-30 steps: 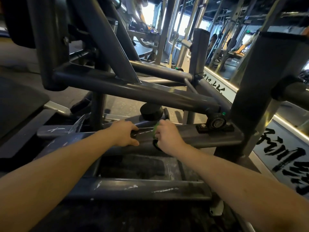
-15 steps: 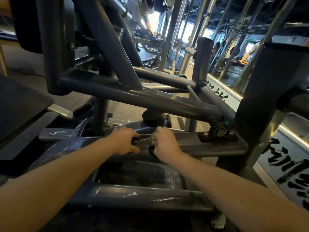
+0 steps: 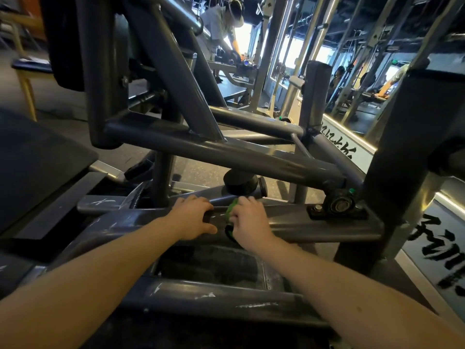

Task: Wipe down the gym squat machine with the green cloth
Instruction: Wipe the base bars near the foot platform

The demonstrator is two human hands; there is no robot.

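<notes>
Head view of a grey steel squat machine [image 3: 176, 144], seen from above its base. The left hand [image 3: 193, 216] grips the low horizontal beam [image 3: 314, 224] of the frame, fingers curled over its top edge and thumb on its near face. Just beside it, the right hand [image 3: 247, 220] holds a bunched green cloth [image 3: 231, 210] and presses it against the same beam; the cloth shows only at the hand's left edge. The two hands lie near each other without touching. A round black rubber stop [image 3: 240, 183] sits just behind the hands, and a black bolted bearing block [image 3: 338, 204] is mounted on the beam to the right. Another person [image 3: 219, 23] bends over equipment in the background.
</notes>
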